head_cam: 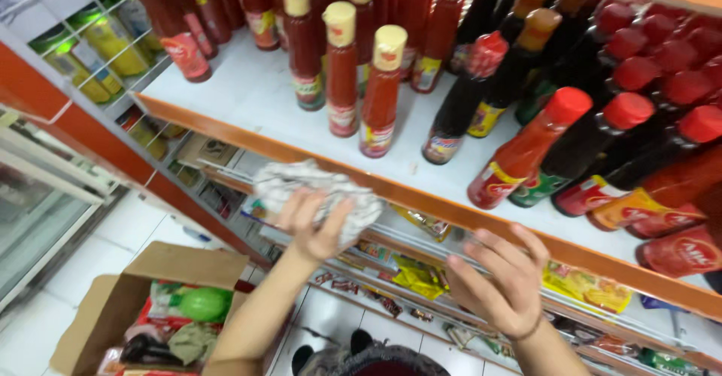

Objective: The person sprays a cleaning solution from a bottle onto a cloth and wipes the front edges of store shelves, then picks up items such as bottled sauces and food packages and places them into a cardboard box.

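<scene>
My left hand (312, 225) is raised in front of the orange shelf edge (421, 199) and grips a crumpled white and grey cloth (301, 184). My right hand (504, 274) hangs below the shelf edge with its fingers spread and nothing in it. On the white shelf (248, 90) above stand red sauce bottles with cream caps (380, 90) and dark sauce bottles with red caps (462, 98). One red bottle with a red cap (526, 150) leans to the left near the front edge.
An open cardboard box (150, 308) with packets and a green item sits on the white tiled floor at lower left. Lower shelves hold yellow and coloured packets (417, 274). Yellow bottles (105, 49) stand behind a wire rack at upper left. A glass-fronted case (37, 210) is at left.
</scene>
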